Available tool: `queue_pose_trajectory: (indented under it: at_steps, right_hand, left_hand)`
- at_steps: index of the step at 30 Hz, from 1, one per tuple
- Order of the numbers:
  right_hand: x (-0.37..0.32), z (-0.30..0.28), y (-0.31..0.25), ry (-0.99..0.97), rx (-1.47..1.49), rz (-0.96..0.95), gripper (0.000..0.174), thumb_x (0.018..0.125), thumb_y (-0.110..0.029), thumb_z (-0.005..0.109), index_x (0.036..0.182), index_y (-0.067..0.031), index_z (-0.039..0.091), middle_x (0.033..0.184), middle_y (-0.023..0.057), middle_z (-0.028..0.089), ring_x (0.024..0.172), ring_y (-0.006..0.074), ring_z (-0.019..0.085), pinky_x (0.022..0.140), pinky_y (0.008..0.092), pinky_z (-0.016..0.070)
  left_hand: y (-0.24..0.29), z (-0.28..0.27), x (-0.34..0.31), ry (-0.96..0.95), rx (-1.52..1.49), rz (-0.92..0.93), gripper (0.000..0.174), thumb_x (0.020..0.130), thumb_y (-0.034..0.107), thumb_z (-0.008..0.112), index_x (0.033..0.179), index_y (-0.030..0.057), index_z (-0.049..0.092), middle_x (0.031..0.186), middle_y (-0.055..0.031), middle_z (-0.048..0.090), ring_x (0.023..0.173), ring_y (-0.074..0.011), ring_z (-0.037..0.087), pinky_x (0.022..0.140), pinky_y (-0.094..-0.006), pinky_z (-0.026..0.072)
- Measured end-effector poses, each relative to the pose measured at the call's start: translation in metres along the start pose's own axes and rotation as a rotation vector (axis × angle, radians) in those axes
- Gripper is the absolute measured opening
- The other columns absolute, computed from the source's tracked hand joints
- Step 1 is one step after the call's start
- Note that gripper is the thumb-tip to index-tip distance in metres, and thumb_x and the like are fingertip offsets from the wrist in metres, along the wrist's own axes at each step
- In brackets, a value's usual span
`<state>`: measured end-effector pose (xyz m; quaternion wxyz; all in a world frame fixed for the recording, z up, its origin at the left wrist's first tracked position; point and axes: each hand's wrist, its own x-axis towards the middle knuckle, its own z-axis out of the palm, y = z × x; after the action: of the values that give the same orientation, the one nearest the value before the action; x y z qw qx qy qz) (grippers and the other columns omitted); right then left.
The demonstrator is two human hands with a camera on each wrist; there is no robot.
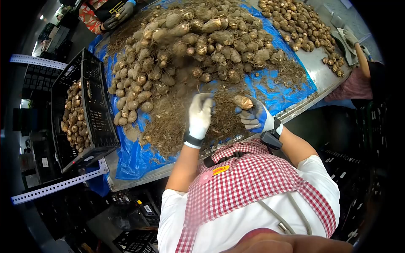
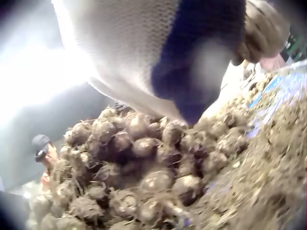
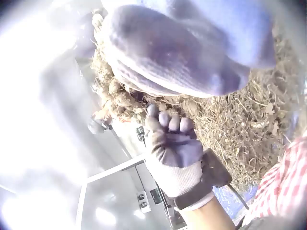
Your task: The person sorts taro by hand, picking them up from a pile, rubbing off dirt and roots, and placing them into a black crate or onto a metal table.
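My right hand (image 1: 255, 116), in a white and blue work glove, grips a taro corm (image 1: 243, 102) with a pale, trimmed end. In the right wrist view its gloved fingers (image 3: 158, 52) fill the top, and the corm is hidden there. My left hand (image 1: 200, 113), gloved alike, is raised beside it over loose root scraps (image 1: 168, 126); its fingers are loosely curled with nothing in them. The right wrist view shows this left hand (image 3: 175, 146) palm side. Beyond both hands rises a big heap of hairy taro corms (image 1: 219, 38), with a blurred brown streak before it.
Blue plastic sheeting (image 1: 141, 166) covers the metal table (image 1: 325, 80). At left a black crate (image 1: 95, 122) holds trimmed corms (image 1: 76, 118). More corms (image 1: 295, 25) lie at the far right. Other people's gloved hands (image 1: 125, 12) work at the far left and at the right edge.
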<state>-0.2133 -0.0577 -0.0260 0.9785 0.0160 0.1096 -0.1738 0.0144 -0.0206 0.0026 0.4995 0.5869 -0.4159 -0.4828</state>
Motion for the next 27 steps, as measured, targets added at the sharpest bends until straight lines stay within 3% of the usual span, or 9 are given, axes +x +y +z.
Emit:
queue_pose_trajectory:
  at_steps: [1,5,9,10,14,20,22,25,27]
  right_hand:
    - [0.002,0.007,0.002,0.032,-0.013,0.006,0.066,0.098,-0.055,0.031,0.1,0.0045,0.058,0.052,0.0035,0.04,0.038,0.0116,0.035,0.031,0.0239,0.0275]
    - [0.014,0.0,0.01,-0.197,-0.045,0.033,0.065,0.099,-0.056,0.029,0.086,0.0025,0.056,0.05,0.0031,0.039,0.037,0.0123,0.036,0.033,0.0245,0.0287]
    - [0.012,0.019,0.015,0.135,0.027,0.078,0.063,0.096,-0.061,0.032,0.079,-0.0034,0.053,0.05,0.0006,0.037,0.036,0.0123,0.036,0.034,0.0242,0.0275]
    - [0.014,0.009,0.016,0.013,-0.066,0.066,0.058,0.097,-0.061,0.032,0.092,-0.007,0.054,0.052,-0.0013,0.035,0.038,0.0104,0.034,0.035,0.0235,0.025]
    - [0.003,0.042,0.015,0.372,-0.677,-0.19,0.046,0.099,-0.055,0.033,0.106,-0.0139,0.052,0.055,-0.0025,0.033,0.04,0.0076,0.028,0.038,0.0228,0.0208]
    - [0.003,0.063,-0.015,0.715,-1.313,-0.355,0.04,0.097,-0.04,0.05,0.116,-0.0048,0.052,0.068,0.0021,0.058,0.042,0.0086,0.048,0.038,0.0204,0.0368]
    - [-0.001,0.039,-0.06,0.709,-1.103,-0.494,0.038,0.096,-0.038,0.052,0.116,-0.0059,0.053,0.073,0.0031,0.061,0.046,0.0087,0.051,0.04,0.0209,0.0391]
    - [-0.03,0.016,-0.159,0.48,-0.794,-0.903,0.034,0.093,-0.041,0.058,0.106,-0.0086,0.059,0.088,0.004,0.063,0.065,0.0101,0.055,0.055,0.0236,0.0476]
    - [-0.05,-0.02,-0.253,0.576,-0.58,-1.197,0.04,0.093,-0.042,0.057,0.112,-0.0073,0.056,0.09,0.0055,0.063,0.064,0.0129,0.053,0.059,0.0254,0.049]
  left_hand:
    - [-0.006,0.002,0.001,-0.073,0.146,0.144,0.036,0.094,0.03,0.058,0.111,-0.0014,0.056,0.083,-0.0046,0.059,0.068,-0.011,0.055,0.062,-0.0248,0.0496]
    - [0.019,0.014,-0.014,-0.39,0.205,-0.159,0.053,0.087,0.041,0.065,0.109,-0.0052,0.054,0.086,-0.008,0.061,0.076,-0.0142,0.057,0.069,-0.0274,0.049]
    - [0.01,0.028,-0.022,-0.216,0.434,0.326,0.05,0.076,0.031,0.073,0.109,-0.0051,0.059,0.088,-0.0133,0.062,0.082,-0.0275,0.062,0.078,-0.0332,0.0489]
    - [0.008,0.031,-0.022,-0.142,0.41,0.373,0.035,0.076,0.025,0.072,0.096,-0.0019,0.064,0.084,-0.0174,0.063,0.079,-0.0335,0.063,0.073,-0.0365,0.0499]
    - [0.015,0.03,-0.025,-0.097,0.615,0.331,0.02,0.083,0.018,0.065,0.072,0.002,0.059,0.073,-0.0182,0.061,0.073,-0.0379,0.06,0.066,-0.046,0.0479]
    - [0.017,0.024,-0.014,-0.229,0.589,0.629,0.008,0.083,0.006,0.057,0.079,-0.001,0.058,0.074,-0.0177,0.06,0.068,-0.0339,0.059,0.064,-0.0412,0.0495]
    - [0.034,0.012,-0.005,-0.193,0.459,0.608,0.009,0.084,0.003,0.053,0.083,-0.0031,0.06,0.075,-0.0172,0.063,0.068,-0.0272,0.062,0.065,-0.0366,0.0528]
    - [0.039,-0.026,0.042,0.035,0.828,0.87,0.016,0.081,0.003,0.054,0.095,-0.0028,0.06,0.086,-0.0167,0.064,0.078,-0.0255,0.059,0.071,-0.0368,0.0514]
    - [0.062,-0.046,0.075,0.195,1.017,0.853,0.033,0.079,0.013,0.058,0.11,0.0004,0.06,0.089,-0.016,0.061,0.079,-0.0268,0.053,0.072,-0.0366,0.0474]
